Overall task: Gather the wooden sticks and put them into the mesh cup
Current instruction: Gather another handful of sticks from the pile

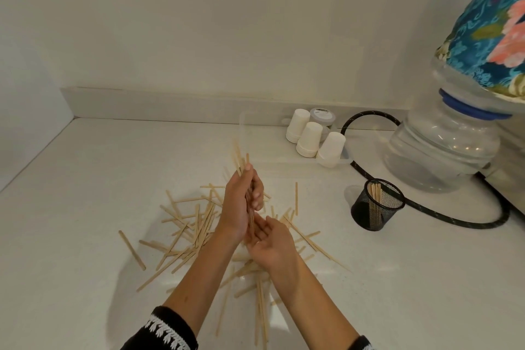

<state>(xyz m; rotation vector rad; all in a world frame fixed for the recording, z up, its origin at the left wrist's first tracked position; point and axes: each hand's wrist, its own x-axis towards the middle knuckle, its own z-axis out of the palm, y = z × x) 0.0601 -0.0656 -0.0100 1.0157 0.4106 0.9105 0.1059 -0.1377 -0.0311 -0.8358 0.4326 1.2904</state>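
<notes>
Black embroidered sleeves (pixel 167 329) frame both hands. Left fingers (pixel 250 176) pinch a bundle of thin pale wooden sticks (pixel 241 162); right fingers (pixel 264 224) lie spread beneath. Loosely gripped, sticks could slip before reaching the black mesh cup (pixel 376 204).

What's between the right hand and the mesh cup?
In the head view, loose wooden sticks lie beside the right hand; then bare counter up to the mesh cup.

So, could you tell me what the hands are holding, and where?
The left hand grips a bundle of wooden sticks around its middle; the right hand is open beneath, holding nothing.
</notes>
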